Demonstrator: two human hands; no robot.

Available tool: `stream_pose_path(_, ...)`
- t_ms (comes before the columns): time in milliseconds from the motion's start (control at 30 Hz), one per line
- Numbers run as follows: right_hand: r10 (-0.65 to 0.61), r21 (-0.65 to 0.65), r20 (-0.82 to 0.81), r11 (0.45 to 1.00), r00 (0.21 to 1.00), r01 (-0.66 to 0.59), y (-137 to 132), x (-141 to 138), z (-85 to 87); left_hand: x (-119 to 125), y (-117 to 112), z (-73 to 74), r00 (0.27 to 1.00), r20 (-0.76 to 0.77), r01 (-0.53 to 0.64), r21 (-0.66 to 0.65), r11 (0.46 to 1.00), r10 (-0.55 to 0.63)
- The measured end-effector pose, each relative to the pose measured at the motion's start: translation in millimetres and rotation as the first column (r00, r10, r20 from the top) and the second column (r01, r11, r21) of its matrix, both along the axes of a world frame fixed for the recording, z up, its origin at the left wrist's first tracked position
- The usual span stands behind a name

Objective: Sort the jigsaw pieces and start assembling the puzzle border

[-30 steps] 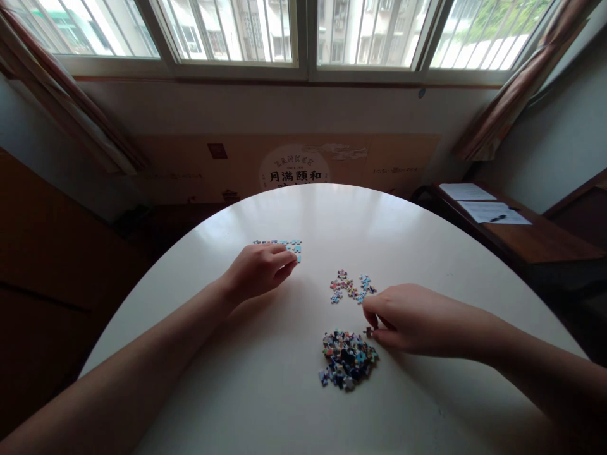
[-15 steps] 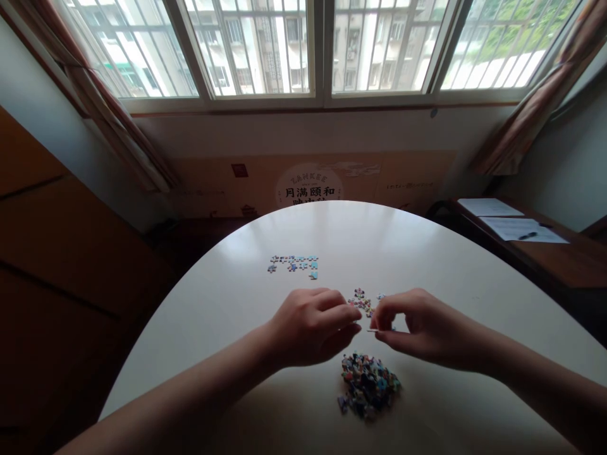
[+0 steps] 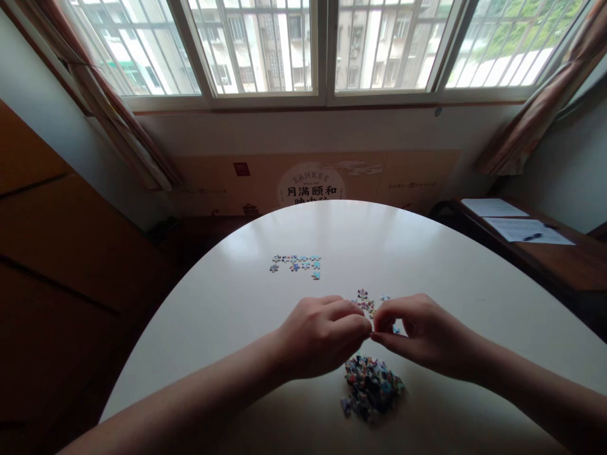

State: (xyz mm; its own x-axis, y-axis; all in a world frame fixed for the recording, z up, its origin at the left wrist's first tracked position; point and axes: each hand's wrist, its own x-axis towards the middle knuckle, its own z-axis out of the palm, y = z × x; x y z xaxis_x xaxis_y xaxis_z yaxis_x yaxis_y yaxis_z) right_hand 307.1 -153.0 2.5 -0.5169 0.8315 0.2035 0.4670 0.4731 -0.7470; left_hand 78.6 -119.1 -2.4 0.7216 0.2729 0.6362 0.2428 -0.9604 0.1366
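Note:
My left hand and my right hand meet fingertip to fingertip above the white round table. Both are pinched shut around a small jigsaw piece held between them; the piece itself is almost hidden by the fingers. Just below the hands lies a heap of loose dark puzzle pieces. Behind the fingertips sits a small scatter of colourful pieces, partly covered by the hands. Farther back on the left lies a joined row of light-blue pieces.
A dark wooden side table at the right carries sheets of paper and a pen. A printed cardboard panel leans against the wall under the windows. Curtains hang at both sides. Dark wood panelling stands at the left.
My left hand left the blue row and came to the middle. My right hand lifted a piece from beside the heap, and the two hands now touch at the fingertips. The camera tilted up slightly.

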Motion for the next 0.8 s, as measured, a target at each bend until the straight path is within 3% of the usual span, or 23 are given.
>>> stream_pose_path(167, -0.044, 0.075, 0.014, 0.996, 0.999, 0.043, 3.2, 3.5, -2.2, -1.9, 2.5, 2.1, 0.999, -0.029, -0.043, 0.027, 0.999, 0.044)
stream_pose_path(300, -0.158, 0.295, 0.039, 0.945, 0.987, 0.140, 13.4, 16.0, -10.3, -15.9, 24.5, 3.3, 0.955, -0.073, -0.291, -0.015, 0.957, 0.289)
stream_pose_path(367, -0.208, 0.419, 0.058, 0.893, 0.976, 0.165, 20.6, 24.1, -16.0, -27.7, 39.4, 8.0, 0.878, -0.115, -0.473, -0.054, 0.880, 0.465)
stream_pose_path(500, -0.343, 0.513, 0.017, 0.809, 0.939, 0.286, 35.8, 38.8, -24.8, -49.0, 60.2, 27.9, 0.629, -0.313, -0.765, -0.088, 0.638, 0.712)
stream_pose_path(567, -0.412, 0.519, -0.021, 0.774, 0.911, 0.362, 42.0, 43.3, -28.8, -53.5, 62.1, 38.1, 0.539, -0.449, -0.820, -0.086, 0.566, 0.713)
stream_pose_path(633, -0.442, 0.525, -0.020, 0.759, 0.897, 0.385, 46.2, 45.4, -33.5, -53.8, 60.6, 44.0, 0.506, -0.533, -0.835, -0.106, 0.540, 0.678)
stream_pose_path(800, -0.418, 0.551, 0.011, 0.760, 0.908, 0.344, 48.7, 45.9, -41.6, -52.7, 62.4, 39.4, 0.551, -0.631, -0.809, -0.245, 0.534, 0.546)
